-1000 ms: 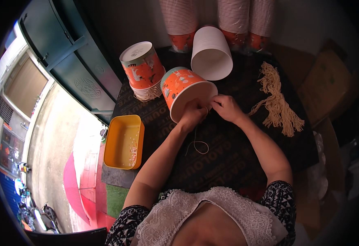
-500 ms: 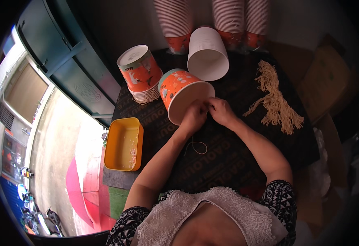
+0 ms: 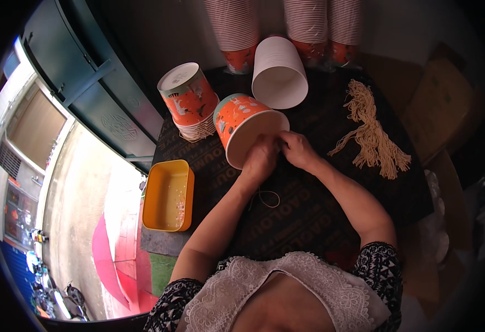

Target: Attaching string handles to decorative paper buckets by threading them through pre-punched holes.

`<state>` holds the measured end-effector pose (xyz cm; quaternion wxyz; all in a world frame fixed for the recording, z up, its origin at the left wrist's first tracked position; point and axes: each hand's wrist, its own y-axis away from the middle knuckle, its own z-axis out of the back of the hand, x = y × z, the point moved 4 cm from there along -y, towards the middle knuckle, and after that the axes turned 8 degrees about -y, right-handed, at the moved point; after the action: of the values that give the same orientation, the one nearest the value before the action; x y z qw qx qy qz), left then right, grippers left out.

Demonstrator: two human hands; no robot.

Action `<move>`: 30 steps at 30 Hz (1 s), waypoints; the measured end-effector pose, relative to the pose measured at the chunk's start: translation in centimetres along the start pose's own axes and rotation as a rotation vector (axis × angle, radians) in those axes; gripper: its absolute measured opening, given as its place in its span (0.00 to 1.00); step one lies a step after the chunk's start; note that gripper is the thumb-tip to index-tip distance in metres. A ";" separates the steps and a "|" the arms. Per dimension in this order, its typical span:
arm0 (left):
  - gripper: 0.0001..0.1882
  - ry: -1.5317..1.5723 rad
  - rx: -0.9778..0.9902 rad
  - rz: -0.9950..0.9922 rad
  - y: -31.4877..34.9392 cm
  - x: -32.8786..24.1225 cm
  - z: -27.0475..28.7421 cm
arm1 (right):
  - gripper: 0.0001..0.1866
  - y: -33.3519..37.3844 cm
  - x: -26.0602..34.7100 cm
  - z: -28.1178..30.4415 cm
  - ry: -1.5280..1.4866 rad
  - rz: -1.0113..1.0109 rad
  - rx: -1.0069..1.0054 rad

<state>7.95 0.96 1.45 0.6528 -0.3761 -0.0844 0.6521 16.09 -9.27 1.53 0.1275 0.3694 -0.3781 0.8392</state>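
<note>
An orange paper bucket [image 3: 238,117] with a pale green base band lies tilted, its white mouth toward me. My left hand [image 3: 261,156] reaches into that mouth near the lower right rim, fingers closed; what they grip is hidden. Against the rim, my right hand [image 3: 297,149] pinches with thumb and forefinger, almost touching the left. Below the hands a thin beige cord [image 3: 270,205] curls in a loop on the table; its upper end is lost beside my left hand.
A bundle of beige cords [image 3: 372,133] lies at right. Upside-down orange buckets [image 3: 187,102] stand stacked at left; a white bucket [image 3: 278,77] lies behind. Tall bucket stacks [image 3: 234,33] line the back. A yellow bin [image 3: 149,193] with small bits sits at the table's left edge.
My left hand has shifted slightly at the bucket's mouth. The bucket, the right hand and the cord loop stay nearly as they were; the view has shifted a little.
</note>
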 end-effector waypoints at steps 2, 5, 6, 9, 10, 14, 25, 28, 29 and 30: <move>0.07 -0.036 -0.018 0.042 0.3 0.2 -0.1 | 0.08 0.0 -0.1 -0.1 -0.022 -0.001 0.005; 0.06 -0.097 -0.049 0.068 0.6 0.3 -0.2 | 0.08 0.0 -0.3 -0.1 -0.034 -0.039 0.012; 0.06 -0.123 -0.062 0.054 0.6 0.3 -0.2 | 0.08 0.0 -0.2 -0.1 -0.034 -0.040 0.010; 0.09 -0.070 0.009 0.083 0.9 0.5 -0.4 | 0.09 0.0 0.0 -0.2 -0.030 -0.016 -0.003; 0.09 -0.069 0.011 0.082 0.9 0.4 -0.4 | 0.10 0.0 0.0 -0.3 -0.026 -0.007 0.001; 0.09 -0.024 0.002 0.067 1.0 0.1 -0.1 | 0.12 0.0 0.3 -0.1 -0.052 -0.003 0.074; 0.07 -0.045 0.058 0.118 1.2 0.1 0.4 | 0.10 -0.3 -0.3 0.2 -0.108 -0.046 0.186; 0.07 0.026 0.064 0.157 1.1 0.0 0.8 | 0.10 -0.4 -0.2 0.4 -0.052 -0.044 0.190; 0.07 0.016 0.063 0.127 1.1 -0.2 0.9 | 0.10 -0.4 -0.1 0.5 -0.029 -0.044 0.192; 0.08 0.006 0.061 0.097 1.1 -0.3 1.0 | 0.10 -0.4 0.0 0.6 -0.029 -0.045 0.194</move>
<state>6.44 0.88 1.62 0.6319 -0.3615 -0.0441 0.6842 16.64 -9.41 2.00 0.1046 0.4005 -0.2885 0.8634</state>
